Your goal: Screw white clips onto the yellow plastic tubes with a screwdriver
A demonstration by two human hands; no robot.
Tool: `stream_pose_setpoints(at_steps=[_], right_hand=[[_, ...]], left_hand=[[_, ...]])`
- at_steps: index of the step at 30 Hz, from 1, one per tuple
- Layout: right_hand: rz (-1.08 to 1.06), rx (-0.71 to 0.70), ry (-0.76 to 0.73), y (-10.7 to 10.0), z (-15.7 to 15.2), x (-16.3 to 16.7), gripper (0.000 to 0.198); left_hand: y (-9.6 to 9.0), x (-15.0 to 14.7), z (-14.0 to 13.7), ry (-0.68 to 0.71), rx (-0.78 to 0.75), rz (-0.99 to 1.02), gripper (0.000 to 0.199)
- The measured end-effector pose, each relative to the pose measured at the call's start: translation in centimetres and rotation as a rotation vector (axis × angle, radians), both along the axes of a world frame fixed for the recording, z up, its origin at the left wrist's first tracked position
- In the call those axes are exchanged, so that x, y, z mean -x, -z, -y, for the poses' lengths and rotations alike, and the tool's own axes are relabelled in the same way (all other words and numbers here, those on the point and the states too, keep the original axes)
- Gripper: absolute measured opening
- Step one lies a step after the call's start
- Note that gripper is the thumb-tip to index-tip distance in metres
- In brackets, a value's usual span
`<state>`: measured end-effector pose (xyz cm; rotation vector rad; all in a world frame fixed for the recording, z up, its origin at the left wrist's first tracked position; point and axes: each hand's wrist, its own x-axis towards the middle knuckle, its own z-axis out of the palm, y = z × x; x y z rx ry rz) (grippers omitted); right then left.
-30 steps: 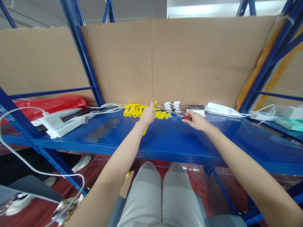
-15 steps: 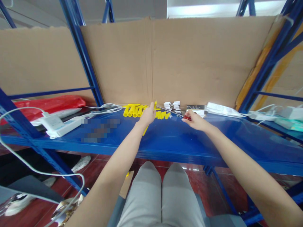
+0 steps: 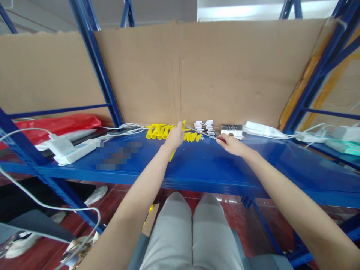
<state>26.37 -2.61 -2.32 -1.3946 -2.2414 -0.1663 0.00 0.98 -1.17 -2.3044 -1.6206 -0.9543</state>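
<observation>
My left hand (image 3: 175,136) is closed around a long yellow plastic piece (image 3: 172,155), whose ends stick out above and below the fingers. In my right hand (image 3: 231,144) is a screwdriver (image 3: 221,140) with a red handle, mostly covered by the fingers. Its thin metal shaft points left to the top of the yellow piece; whether the tip touches it I cannot tell. Several yellow tubes (image 3: 160,133) lie in a row left of my left hand. Small yellow pieces (image 3: 192,137) lie between my hands, with white clip-like parts (image 3: 204,126) behind them.
A black-and-white box (image 3: 231,131) and a white power strip (image 3: 263,129) stand behind my right hand. Another power strip (image 3: 80,150) with an adapter and a red bag (image 3: 62,125) are on the left. Cardboard (image 3: 225,71) closes the back of the blue shelf (image 3: 208,168).
The screwdriver handle has turned slightly in my right hand. My left hand still holds the yellow piece in nearly the same place.
</observation>
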Motion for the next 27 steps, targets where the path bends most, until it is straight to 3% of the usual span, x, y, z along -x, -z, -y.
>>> stream_pose_setpoints(at_steps=[7,13,19,27], right_hand=[[-0.034,-0.045,0.07,0.1,-0.18,-0.3,0.013],[-0.044,0.021,-0.012,0.28,-0.27,-0.07,0.014],[-0.052,-0.08,0.042,0.4,-0.67,-0.49,0.013],[-0.031,0.064,0.001,0.17,-0.08,0.26,0.016]], left_hand=[[-0.13,-0.24,0.34,-0.001,0.013,-0.005,0.028],[-0.08,-0.22,0.2,-0.008,0.006,-0.018,0.029],[-0.15,-0.24,0.22,-0.016,0.018,-0.033,0.028],[-0.2,-0.22,0.32,-0.024,0.026,-0.036,0.027]])
